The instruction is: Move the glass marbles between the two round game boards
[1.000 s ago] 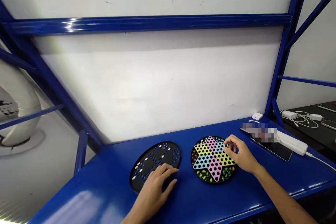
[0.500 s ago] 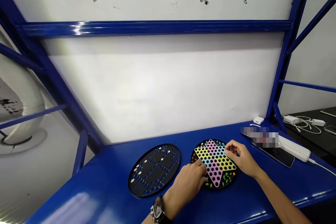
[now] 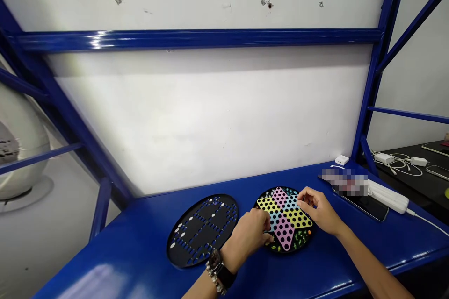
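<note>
A round Chinese checkers board [image 3: 286, 217] with a yellow, pink and blue star lies on the blue shelf [image 3: 140, 252]. My left hand [image 3: 249, 236], a watch on its wrist, rests at the board's left edge with fingers curled together over the star. My right hand [image 3: 317, 212] sits at the board's right edge, fingers pinched near the star's upper right arm. What either hand holds is hidden. A second round black disc [image 3: 201, 229] with blue holes lies to the left, untouched.
A phone [image 3: 366, 203], a white power strip [image 3: 387, 196] and a small white charger [image 3: 341, 160] lie at the right of the shelf. Cables and more phones sit on a dark table [image 3: 421, 177] farther right. Blue frame bars [image 3: 196, 37] cross above.
My left hand left the black disc and moved right onto the left edge of the star board. My right hand stayed at the board's right edge.
</note>
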